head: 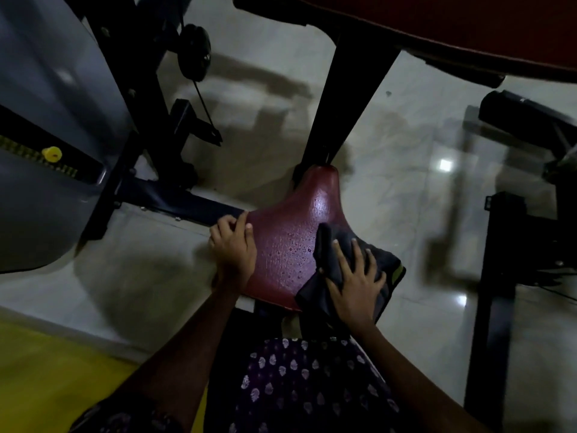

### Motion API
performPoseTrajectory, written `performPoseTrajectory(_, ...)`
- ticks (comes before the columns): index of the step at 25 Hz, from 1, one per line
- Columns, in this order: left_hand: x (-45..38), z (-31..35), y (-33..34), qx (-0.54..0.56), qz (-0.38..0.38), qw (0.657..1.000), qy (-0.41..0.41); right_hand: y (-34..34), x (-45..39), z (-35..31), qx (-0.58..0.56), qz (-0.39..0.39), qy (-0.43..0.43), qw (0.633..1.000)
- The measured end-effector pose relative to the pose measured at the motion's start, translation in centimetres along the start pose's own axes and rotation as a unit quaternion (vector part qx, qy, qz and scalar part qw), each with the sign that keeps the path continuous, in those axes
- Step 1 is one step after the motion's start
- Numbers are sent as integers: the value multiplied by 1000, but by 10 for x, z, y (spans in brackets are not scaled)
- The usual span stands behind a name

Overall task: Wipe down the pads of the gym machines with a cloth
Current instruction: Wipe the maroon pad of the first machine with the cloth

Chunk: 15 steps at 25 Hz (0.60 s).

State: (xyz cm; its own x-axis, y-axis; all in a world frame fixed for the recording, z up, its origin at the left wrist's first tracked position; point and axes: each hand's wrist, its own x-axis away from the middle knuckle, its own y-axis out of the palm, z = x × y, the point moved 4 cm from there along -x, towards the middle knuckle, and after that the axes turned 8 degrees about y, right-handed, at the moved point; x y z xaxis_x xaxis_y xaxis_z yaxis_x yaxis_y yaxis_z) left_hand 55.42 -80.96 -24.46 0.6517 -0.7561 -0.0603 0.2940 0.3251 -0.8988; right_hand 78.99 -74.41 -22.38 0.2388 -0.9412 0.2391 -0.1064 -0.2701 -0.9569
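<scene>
No readable text, label or brand anywhere. Only blurred yellow marks on the weight stack (pixel 37 157), not legible.

A gym: a red padded seat (pixel 290 242) at centre, a black steel frame (pixel 346 98) toward twelve o'clock, a weight stack with a yellow pin (pixel 52 154) at nine o'clock, glossy tiled floor (pixel 402 170).
</scene>
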Motion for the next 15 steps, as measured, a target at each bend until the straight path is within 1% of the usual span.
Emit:
performPoseTrajectory(3,-2,-2,2,14,3,999,36,1,6,7,19,36,-40,998)
performPoseTrajectory(4,-1,-2,4,30,-7,999,33,-1,-2,6,8,39,-30,999)
performPoseTrajectory(6,1,-2,6,65,-35,997,9,-4,-23,1,-17,31,21,999)
performPoseTrajectory(8,0,-3,7,79,-51,996,-1,-10,-53,-6,-55,4,72,996)
performPoseTrajectory(9,0,-3,7,77,-53,996,-2,-13,-69,-12,-71,-4,80,994)
performPoseTrajectory(10,-1,-3,6,76,-54,996,-3,-17,-83,-20,-84,-7,72,994)
performPoseTrajectory(12,-2,-2,5,76,-54,996,-6,-23,-112,-40,-99,-3,31,995)
performPoseTrajectory(15,-1,-3,6,75,-64,995,-6,-28,-137,-76,-44,28,-41,998)
